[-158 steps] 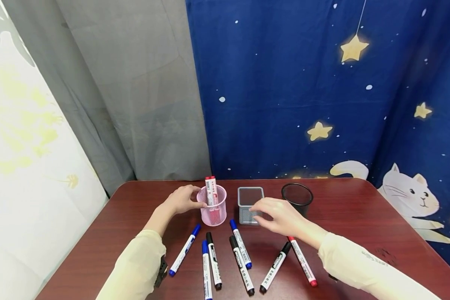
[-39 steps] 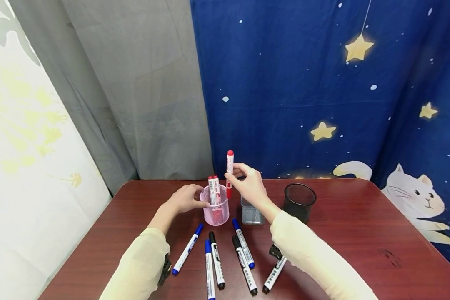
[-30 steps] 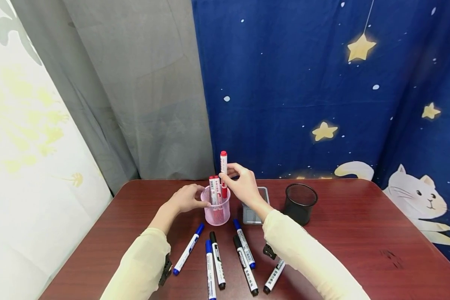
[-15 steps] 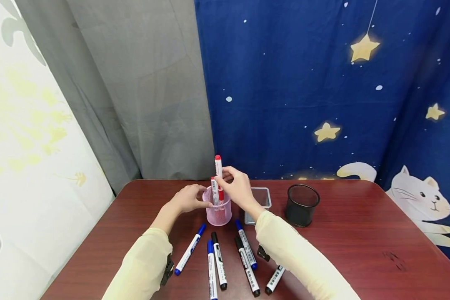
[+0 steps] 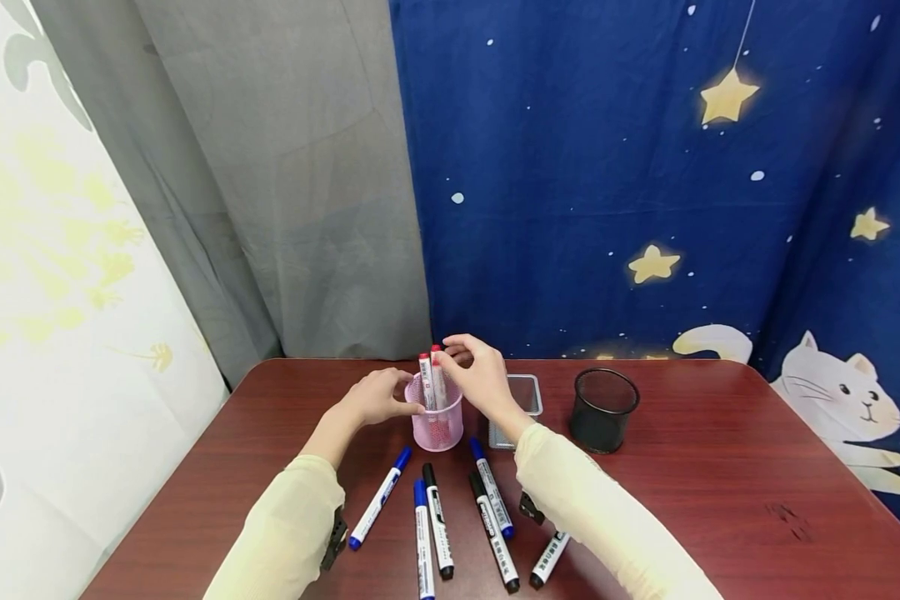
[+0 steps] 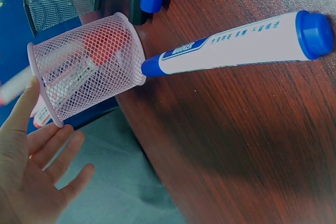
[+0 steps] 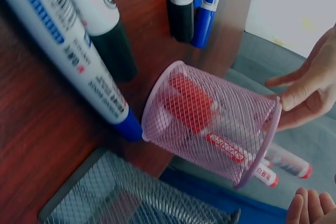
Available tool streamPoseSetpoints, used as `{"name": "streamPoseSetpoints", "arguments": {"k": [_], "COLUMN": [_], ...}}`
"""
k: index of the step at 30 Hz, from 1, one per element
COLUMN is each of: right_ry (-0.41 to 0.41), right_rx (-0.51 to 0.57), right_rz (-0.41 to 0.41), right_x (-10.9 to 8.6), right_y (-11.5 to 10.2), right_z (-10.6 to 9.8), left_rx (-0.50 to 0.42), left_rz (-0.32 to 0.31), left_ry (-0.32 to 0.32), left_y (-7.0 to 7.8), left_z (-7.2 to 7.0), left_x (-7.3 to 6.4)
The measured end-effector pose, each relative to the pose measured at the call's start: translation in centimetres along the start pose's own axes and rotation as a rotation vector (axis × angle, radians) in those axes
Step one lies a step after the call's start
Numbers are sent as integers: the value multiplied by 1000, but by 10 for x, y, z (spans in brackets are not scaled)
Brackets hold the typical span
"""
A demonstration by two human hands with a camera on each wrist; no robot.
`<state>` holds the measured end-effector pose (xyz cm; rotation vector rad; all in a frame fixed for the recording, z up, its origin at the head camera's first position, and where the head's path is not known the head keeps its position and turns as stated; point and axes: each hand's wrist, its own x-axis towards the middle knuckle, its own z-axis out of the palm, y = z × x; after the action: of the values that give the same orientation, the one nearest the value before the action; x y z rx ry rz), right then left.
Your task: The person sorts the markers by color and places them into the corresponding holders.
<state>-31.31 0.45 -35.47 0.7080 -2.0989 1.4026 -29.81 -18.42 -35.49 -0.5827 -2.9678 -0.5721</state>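
My left hand [image 5: 377,397] holds the rim of a pink mesh pen holder [image 5: 438,432], thumb on the near side and fingers behind. Red whiteboard markers stand in it; two red caps show in the head view. One marker [image 5: 438,385] leans at the right side of the holder, its cap right by the fingertips of my right hand [image 5: 482,379]. In the right wrist view the right fingers [image 7: 311,207] are loosely bent, apart from the marker ends, with nothing between them. The left wrist view shows one marker [image 6: 18,84] blurred at the holder's mouth.
A grey mesh holder [image 5: 527,396] stands behind the right wrist, and a black round mesh holder [image 5: 604,412] farther right. Blue markers [image 5: 380,500] and black markers [image 5: 438,525] lie on the front of the brown table [image 5: 720,467]. Curtains hang behind.
The right hand brought a red marker leftward over the pink holder; the marker has since dropped down into it and left the fingers. The left hand has stayed at the rim.
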Motion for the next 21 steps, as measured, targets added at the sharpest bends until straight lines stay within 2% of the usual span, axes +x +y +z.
{"name": "streamPoseSetpoints", "arguments": {"k": [5, 14, 17, 18, 21], "right_ry": [28, -25, -38, -42, -57], "right_rx": [-5, -111, -159, -172, -216], "right_rz": [-41, -57, -68, -73, -85], "right_x": [2, -2, -4, -5, -8], "right_y": [3, 8, 9, 10, 11], "right_z": [-9, -29, -36, -38, -45], "left_rx": [3, -50, -52, -53, -40], "left_rz": [30, 91, 69, 38, 5], "left_ry": [3, 14, 17, 8, 4], "left_y": [-1, -5, -6, -1, -2], "left_z": [1, 2, 3, 1, 2], "left_x": [2, 1, 0, -2, -4]}}
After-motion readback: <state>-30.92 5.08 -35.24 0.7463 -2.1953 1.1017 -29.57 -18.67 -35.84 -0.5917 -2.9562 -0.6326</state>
